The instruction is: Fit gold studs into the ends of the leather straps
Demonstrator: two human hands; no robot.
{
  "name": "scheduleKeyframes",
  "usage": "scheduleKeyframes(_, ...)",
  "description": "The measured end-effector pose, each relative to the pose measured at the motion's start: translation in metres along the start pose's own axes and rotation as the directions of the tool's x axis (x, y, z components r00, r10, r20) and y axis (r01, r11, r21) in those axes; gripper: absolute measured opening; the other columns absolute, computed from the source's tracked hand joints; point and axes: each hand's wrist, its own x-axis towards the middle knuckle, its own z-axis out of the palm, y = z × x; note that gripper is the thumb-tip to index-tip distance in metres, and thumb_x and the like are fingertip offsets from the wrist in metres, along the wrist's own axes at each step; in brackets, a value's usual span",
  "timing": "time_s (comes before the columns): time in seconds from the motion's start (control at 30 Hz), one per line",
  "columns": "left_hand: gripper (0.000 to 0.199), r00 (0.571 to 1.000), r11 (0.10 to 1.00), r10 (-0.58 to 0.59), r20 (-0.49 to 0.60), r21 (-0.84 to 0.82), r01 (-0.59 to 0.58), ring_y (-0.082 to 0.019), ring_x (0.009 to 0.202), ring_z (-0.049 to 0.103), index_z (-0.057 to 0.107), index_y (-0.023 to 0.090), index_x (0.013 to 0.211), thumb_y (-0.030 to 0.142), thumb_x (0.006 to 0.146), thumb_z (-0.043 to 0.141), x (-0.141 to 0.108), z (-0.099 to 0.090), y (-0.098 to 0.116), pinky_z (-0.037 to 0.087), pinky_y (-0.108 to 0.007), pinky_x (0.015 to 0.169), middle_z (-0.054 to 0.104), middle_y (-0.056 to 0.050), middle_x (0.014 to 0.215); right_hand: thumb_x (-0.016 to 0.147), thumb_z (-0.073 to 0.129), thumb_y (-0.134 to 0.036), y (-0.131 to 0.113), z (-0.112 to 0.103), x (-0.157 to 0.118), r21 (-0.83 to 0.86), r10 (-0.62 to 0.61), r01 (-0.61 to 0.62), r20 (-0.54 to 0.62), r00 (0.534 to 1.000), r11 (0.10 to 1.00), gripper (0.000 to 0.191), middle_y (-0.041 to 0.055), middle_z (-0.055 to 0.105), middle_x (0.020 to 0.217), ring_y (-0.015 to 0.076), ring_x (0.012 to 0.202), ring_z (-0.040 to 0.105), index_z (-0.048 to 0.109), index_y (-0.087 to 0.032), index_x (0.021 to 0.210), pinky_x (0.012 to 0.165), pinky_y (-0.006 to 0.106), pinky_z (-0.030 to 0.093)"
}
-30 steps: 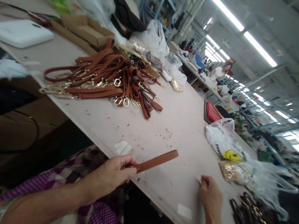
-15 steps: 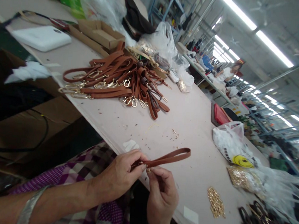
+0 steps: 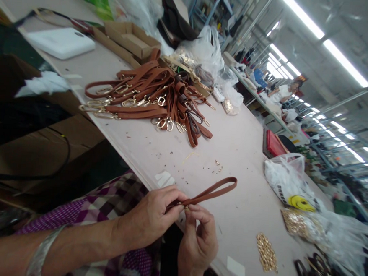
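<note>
Over the table's near edge, my left hand [image 3: 156,209] is closed on a brown leather wrist strap [image 3: 216,190], pinching it between thumb and fingers. The strap's loop sticks out to the right past both hands. Just below it, my right hand [image 3: 200,236] pinches a tiny gold-coloured metal piece [image 3: 186,208] against the strap; its exact shape is too small to make out. Further up the table lies a heap of similar brown straps [image 3: 152,89] with gold clasps. To the right is a pile of small gold metal pieces [image 3: 266,252].
A white box-like device [image 3: 60,43] and a cardboard tray [image 3: 132,40] stand at the upper left. Plastic bags [image 3: 285,178] and dark straps [image 3: 319,275] lie along the right side. Another person [image 3: 284,92] is at a far table. Scraps dot the tabletop [image 3: 234,145].
The view has shifted slightly, so the table's contents sit a little further right. My right hand has drawn its fingertips closer to the strap beside my left thumb.
</note>
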Motion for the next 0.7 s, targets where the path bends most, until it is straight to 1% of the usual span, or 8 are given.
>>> scheduleKeyframes(0.13,0.023,0.999,0.999,0.031,0.016,0.024,-0.031,-0.015,0.08,0.06,0.067,0.018,0.094,0.008,0.084,0.05,0.001,0.001,0.002,0.043,-0.025,0.071,0.065,-0.002,0.085,0.087,0.065,-0.021,-0.001,0.001,0.0,0.031,0.026,-0.025,-0.047,0.999,0.999,0.005,0.0003,0.07,0.094,0.0148,0.094,0.065,0.062,-0.024,0.084,0.083,0.028,0.051)
scheduleKeyframes(0.23,0.023,0.998,0.997,0.066,0.025,0.024,-0.067,-0.015,0.081,0.06,0.067,0.017,0.097,0.008,0.085,0.049,0.001,0.0,0.003,0.043,-0.025,0.073,0.064,-0.002,0.086,0.086,0.066,-0.025,-0.003,0.002,0.0,0.037,0.083,-0.081,-0.075,0.994,0.996,0.005,0.0011,0.068,0.093,0.015,0.092,0.065,0.062,-0.023,0.086,0.082,0.028,0.051)
scheduleKeyframes(0.3,0.024,0.995,0.996,0.089,0.044,0.001,-0.089,-0.015,0.082,0.06,0.067,0.017,0.099,0.008,0.087,0.049,0.001,-0.001,0.003,0.043,-0.024,0.074,0.064,-0.003,0.087,0.084,0.069,-0.029,-0.005,0.002,0.001,0.07,0.155,-0.148,-0.107,0.982,0.987,0.013,0.0013,0.067,0.092,0.0149,0.088,0.065,0.061,-0.022,0.091,0.079,0.029,0.052)
scheduleKeyframes(0.37,0.023,0.992,0.994,0.099,0.084,-0.045,-0.095,-0.015,0.083,0.06,0.068,0.018,0.1,0.009,0.088,0.05,0.001,-0.004,0.001,0.043,-0.023,0.075,0.065,-0.002,0.089,0.08,0.072,-0.034,-0.005,0.003,0.001,0.148,0.265,-0.246,-0.125,0.956,0.958,0.027,0.0016,0.066,0.091,0.0154,0.083,0.065,0.058,-0.023,0.1,0.074,0.029,0.054)
scheduleKeyframes(0.47,0.013,0.989,0.995,0.045,0.139,-0.094,-0.032,-0.014,0.078,0.059,0.07,0.019,0.095,0.016,0.086,0.061,0.001,-0.006,-0.002,0.042,-0.022,0.07,0.065,0.001,0.084,0.075,0.076,-0.037,-0.001,0.004,-0.001,0.288,0.425,-0.393,-0.055,0.903,0.873,0.045,0.0035,0.068,0.093,0.0179,0.082,0.068,0.051,-0.023,0.11,0.069,0.031,0.057)
scheduleKeyframes(0.57,0.006,0.99,0.993,-0.063,0.128,-0.095,0.075,-0.013,0.069,0.058,0.071,0.017,0.084,0.023,0.081,0.071,-0.001,-0.006,-0.003,0.04,-0.021,0.063,0.064,0.002,0.074,0.073,0.078,-0.036,0.004,0.005,-0.008,0.387,0.487,-0.446,-0.007,0.874,0.807,0.055,0.0026,0.07,0.092,0.0192,0.081,0.07,0.047,-0.025,0.116,0.071,0.033,0.058)
scheduleKeyframes(0.63,0.004,0.989,0.988,-0.096,0.115,-0.109,0.109,-0.012,0.068,0.058,0.072,0.017,0.08,0.02,0.079,0.073,-0.002,-0.006,-0.002,0.039,-0.021,0.061,0.065,0.003,0.071,0.079,0.073,-0.038,0.005,0.006,-0.014,0.373,0.48,-0.442,-0.012,0.877,0.816,0.049,0.0016,0.07,0.088,0.0187,0.078,0.069,0.048,-0.025,0.118,0.07,0.033,0.058)
scheduleKeyframes(0.7,0.005,0.99,0.987,-0.09,0.106,-0.125,0.103,-0.012,0.069,0.061,0.074,0.017,0.079,0.014,0.075,0.075,-0.004,-0.005,-0.001,0.041,-0.02,0.063,0.068,0.002,0.071,0.087,0.064,-0.039,0.003,0.007,-0.021,0.312,0.446,-0.424,0.0,0.895,0.851,0.037,0.0035,0.069,0.091,0.0188,0.081,0.069,0.053,-0.022,0.117,0.073,0.035,0.058)
